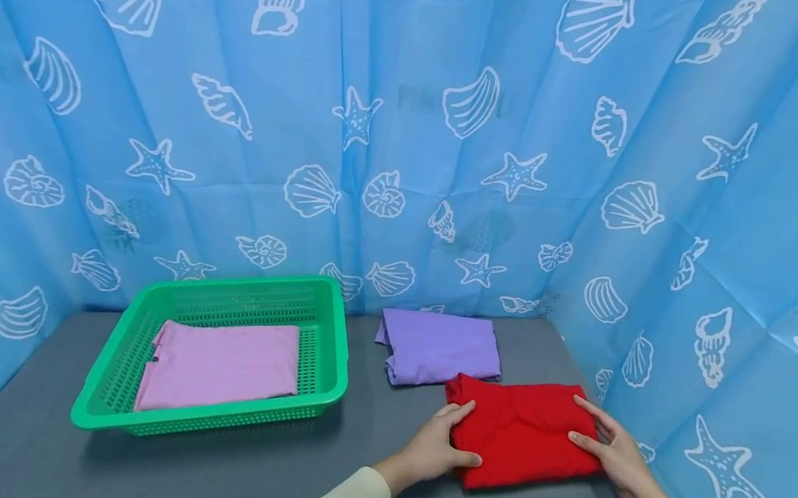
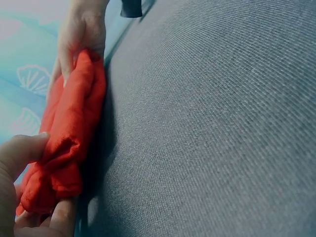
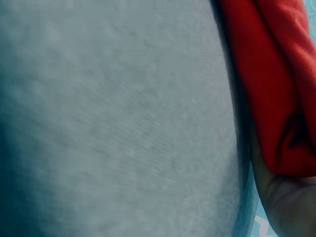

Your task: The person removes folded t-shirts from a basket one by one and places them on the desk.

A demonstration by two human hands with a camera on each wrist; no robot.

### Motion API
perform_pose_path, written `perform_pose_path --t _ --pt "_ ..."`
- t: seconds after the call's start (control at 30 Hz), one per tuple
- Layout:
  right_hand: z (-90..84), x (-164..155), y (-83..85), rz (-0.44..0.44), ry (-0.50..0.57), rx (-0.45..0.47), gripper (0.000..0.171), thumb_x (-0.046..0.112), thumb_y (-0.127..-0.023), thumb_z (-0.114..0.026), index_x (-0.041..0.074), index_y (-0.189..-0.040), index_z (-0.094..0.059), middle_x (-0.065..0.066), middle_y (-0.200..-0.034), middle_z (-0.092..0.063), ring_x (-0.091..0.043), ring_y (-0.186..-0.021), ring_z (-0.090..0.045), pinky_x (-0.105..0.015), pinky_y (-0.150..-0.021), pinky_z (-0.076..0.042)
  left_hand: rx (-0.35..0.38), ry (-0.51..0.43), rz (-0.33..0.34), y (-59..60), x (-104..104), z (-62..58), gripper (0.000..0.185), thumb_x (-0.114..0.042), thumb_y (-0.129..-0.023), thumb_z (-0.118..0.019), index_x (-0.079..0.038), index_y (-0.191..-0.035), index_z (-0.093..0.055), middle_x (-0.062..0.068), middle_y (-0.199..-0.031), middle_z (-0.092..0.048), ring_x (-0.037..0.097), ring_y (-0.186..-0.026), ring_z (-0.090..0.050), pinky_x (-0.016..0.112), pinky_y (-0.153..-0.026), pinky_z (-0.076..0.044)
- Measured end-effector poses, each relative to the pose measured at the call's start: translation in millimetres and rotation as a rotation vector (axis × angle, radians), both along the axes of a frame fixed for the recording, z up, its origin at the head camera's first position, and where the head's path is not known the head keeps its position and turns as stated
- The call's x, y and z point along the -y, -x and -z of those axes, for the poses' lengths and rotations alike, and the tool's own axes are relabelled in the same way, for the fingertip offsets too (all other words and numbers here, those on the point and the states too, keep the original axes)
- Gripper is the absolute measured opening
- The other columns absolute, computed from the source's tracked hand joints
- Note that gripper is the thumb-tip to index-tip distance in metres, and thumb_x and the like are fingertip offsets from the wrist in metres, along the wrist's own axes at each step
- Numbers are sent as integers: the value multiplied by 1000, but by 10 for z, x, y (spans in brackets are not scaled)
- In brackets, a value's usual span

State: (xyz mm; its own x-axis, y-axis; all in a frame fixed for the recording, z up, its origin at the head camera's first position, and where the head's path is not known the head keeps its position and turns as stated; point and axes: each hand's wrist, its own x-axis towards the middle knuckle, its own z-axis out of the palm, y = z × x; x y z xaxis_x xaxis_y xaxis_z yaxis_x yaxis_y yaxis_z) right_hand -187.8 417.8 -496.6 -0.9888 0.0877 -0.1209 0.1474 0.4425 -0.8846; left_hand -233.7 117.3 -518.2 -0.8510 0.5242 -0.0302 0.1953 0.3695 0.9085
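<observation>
A folded red cloth point(image 1: 521, 438) lies at the right of the grey table, held at both ends. My left hand point(image 1: 429, 448) grips its left end; in the left wrist view the thumb point(image 2: 24, 148) lies on one side and fingers point(image 2: 63, 217) curl under the other. At the opposite end, my right hand point(image 1: 617, 459) holds the cloth with thumb and fingers over its top. The right wrist view shows that hand point(image 3: 291, 207) wrapped under the red layers point(image 3: 276, 98). Just behind is a folded purple cloth point(image 1: 442, 347), its front edge close to the red one.
On the left stands a green perforated basket point(image 1: 210, 422) with a folded pink cloth point(image 1: 225, 365) in it. Blue curtains point(image 1: 411, 158) printed with white shells and starfish hang behind and along the right side of the grey tabletop point(image 1: 247, 481).
</observation>
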Motion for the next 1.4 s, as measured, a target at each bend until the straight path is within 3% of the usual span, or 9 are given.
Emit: perform_pose_path --t 0.4,0.53,0.6,0.67,0.83,1.13,1.4 --pt "-18 -107 26 23 -102 -9 74 25 -96 -64 -2 -153 -25 -36 -155 -16 -55 -137 -23 -10 -80 -42 12 28 37 47 -96 13 84 -23 -80 -81 -26 -152 -39 0 -150 -40 20 -135 -40 38 -106 -44" --pt "-30 -138 34 36 -143 10 76 27 -95 -65 0 -153 -25 -37 -154 -17 -56 -135 -25 -35 -94 -52 9 23 52 52 -127 11 84 -22 -80 -80 -24 -153 -38 1 -151 -39 21 -136 -39 38 -106 -45" --pt "-36 -152 32 42 -157 14 77 27 -94 -66 0 -154 -25 -38 -153 -17 -56 -134 -25 -49 -98 -50 10 20 53 49 -143 11 84 -21 -81 -80 -23 -153 -38 2 -151 -38 23 -136 -39 39 -106 -44" --pt "-40 -168 28 46 -170 13 77 28 -94 -66 0 -154 -25 -38 -152 -18 -57 -133 -26 -55 -98 -48 20 19 50 44 -161 12 84 -20 -81 -81 -24 -152 -38 3 -152 -38 23 -137 -38 39 -107 -43" --pt "-39 -220 29 49 -189 0 76 27 -94 -66 -1 -153 -26 -38 -152 -20 -57 -132 -27 -51 -95 -51 42 13 40 43 -218 33 83 -19 -80 -82 -25 -152 -40 3 -152 -38 23 -138 -37 39 -107 -43" --pt "-33 -303 93 63 -203 1 79 26 -93 -68 0 -154 -24 -38 -152 -17 -57 -133 -26 -54 -96 -50 7 21 45 88 -293 60 83 -22 -81 -81 -29 -152 -38 -5 -148 -41 15 -133 -41 32 -101 -48" --pt "-50 -298 122 77 -191 11 79 26 -93 -68 1 -154 -25 -37 -151 -21 -55 -132 -30 -34 -87 -57 14 17 43 128 -340 51 83 -20 -81 -81 -29 -152 -39 -5 -146 -43 15 -131 -41 31 -100 -49"
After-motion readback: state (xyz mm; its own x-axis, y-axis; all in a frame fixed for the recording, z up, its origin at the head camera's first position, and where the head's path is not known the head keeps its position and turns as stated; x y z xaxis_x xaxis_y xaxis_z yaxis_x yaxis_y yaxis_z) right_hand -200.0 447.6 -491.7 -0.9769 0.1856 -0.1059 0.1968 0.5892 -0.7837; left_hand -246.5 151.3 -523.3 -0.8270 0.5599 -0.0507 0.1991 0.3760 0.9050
